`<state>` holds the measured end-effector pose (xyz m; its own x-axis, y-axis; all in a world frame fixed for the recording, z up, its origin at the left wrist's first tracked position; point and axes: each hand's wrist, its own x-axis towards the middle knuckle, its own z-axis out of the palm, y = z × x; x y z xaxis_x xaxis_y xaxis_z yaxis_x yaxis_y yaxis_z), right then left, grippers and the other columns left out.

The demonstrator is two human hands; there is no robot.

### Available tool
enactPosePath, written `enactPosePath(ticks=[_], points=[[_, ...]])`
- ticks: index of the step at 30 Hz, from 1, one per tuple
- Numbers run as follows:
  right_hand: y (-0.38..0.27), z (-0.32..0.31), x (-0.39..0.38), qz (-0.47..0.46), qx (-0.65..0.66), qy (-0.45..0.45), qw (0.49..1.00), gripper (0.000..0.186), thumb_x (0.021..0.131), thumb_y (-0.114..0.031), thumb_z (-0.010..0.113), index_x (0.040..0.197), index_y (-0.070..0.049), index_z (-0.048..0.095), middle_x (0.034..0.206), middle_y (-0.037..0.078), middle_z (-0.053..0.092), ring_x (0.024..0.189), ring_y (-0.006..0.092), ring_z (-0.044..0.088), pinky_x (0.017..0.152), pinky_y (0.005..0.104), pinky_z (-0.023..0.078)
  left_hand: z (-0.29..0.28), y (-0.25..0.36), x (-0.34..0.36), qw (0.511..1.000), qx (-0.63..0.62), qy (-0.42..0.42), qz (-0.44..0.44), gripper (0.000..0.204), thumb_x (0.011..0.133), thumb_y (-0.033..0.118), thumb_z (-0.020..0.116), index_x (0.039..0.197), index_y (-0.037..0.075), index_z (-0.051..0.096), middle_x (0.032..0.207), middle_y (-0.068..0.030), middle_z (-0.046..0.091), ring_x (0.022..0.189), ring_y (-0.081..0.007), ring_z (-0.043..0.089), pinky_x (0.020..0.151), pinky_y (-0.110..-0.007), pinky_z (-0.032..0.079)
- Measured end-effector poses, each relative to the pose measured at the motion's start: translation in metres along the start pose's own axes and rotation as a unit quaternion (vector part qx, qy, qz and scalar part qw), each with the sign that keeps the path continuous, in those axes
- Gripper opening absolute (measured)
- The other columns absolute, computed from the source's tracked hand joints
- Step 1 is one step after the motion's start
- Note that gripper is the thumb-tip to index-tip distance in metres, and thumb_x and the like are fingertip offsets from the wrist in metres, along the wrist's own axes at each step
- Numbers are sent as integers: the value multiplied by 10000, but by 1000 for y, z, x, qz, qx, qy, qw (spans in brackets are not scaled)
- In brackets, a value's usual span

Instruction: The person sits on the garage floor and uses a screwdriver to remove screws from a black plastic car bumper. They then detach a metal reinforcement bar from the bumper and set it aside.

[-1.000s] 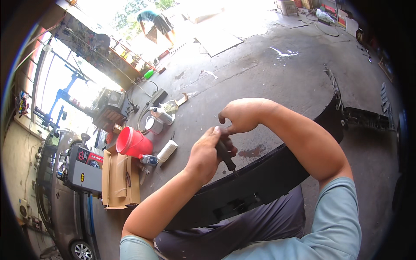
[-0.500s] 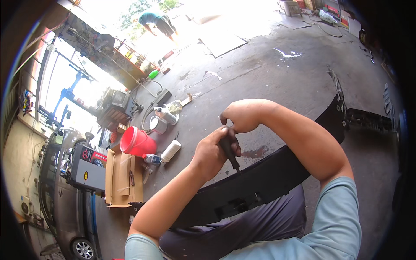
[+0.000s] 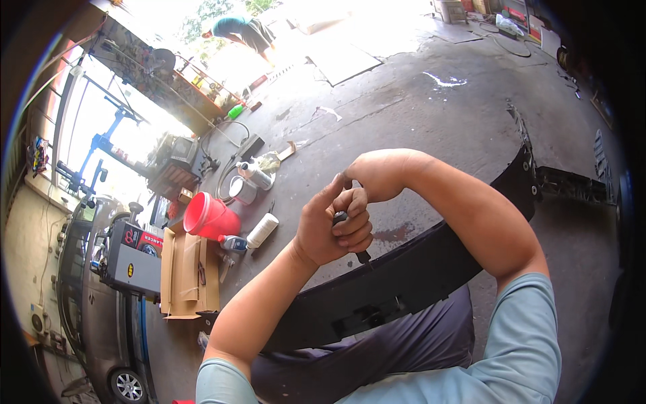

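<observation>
My left hand (image 3: 335,225) is wrapped round a dark-handled tool (image 3: 361,256), its thin shaft pointing down at a long curved black plastic panel (image 3: 417,269) across my legs. My right hand (image 3: 381,176) is bent inward just above, its curled fingers touching or close to my left thumb; what they hold, if anything, is hidden behind the left hand. The panel has a bracketed cutout along its lower middle and bolt holes at its far right end, beside a black ribbed piece (image 3: 570,183).
To the left lie an open cardboard box (image 3: 182,276), red bucket (image 3: 212,222), white bottle (image 3: 262,232), paint can (image 3: 242,193), cables and a grey machine (image 3: 131,266) beside a car (image 3: 91,303). A person (image 3: 239,37) bends over at the bright opening. Concrete floor (image 3: 464,121) surrounds me.
My left hand has moved up and its fingers have rolled round the tool, its thumb now raised beside the right fingers and the handle mostly covered. The background person has bent lower.
</observation>
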<state>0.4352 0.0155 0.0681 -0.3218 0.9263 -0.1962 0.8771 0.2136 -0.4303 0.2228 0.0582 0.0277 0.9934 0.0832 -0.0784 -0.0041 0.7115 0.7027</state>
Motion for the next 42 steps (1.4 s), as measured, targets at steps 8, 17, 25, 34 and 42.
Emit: enactPosePath(ticks=[8,17,25,34,42], points=[[13,8,4,-13,-10,41,999,548,1037,-381,749,1434,-5,722,1330,259,782,1232,426,745,1062,480,593,75,-27,-2,899,99,417,92,421,1229,432,438,1108,73,621,857,-52,559,821,-226,559,807,-412,508],[10,10,1,-19,-12,41,999,405,959,-224,778,1289,11,774,1173,271,805,1107,441,768,942,496,597,39,-21,6,971,86,221,39,657,1190,696,363,770,191,382,633,31,313,533,-127,300,543,-327,295],[20,9,8,-43,-12,15,999,420,958,-240,782,1301,1,782,1168,246,816,1123,426,773,965,484,606,46,-22,13,958,77,275,34,540,1239,546,339,954,145,563,765,-37,518,668,-188,491,667,-357,442],[10,9,1,-28,-18,15,999,482,1011,-309,756,1408,-38,741,1289,243,794,1208,416,752,1030,499,597,69,-32,8,900,130,402,104,572,1221,572,443,801,187,391,685,19,369,555,-141,363,602,-338,346],[3,5,-5,-33,4,4,999,376,949,-182,757,1290,-23,774,1144,249,811,1077,432,763,944,500,599,16,-14,5,998,46,50,11,634,1223,605,345,728,210,362,601,54,312,501,-112,283,515,-315,290]])
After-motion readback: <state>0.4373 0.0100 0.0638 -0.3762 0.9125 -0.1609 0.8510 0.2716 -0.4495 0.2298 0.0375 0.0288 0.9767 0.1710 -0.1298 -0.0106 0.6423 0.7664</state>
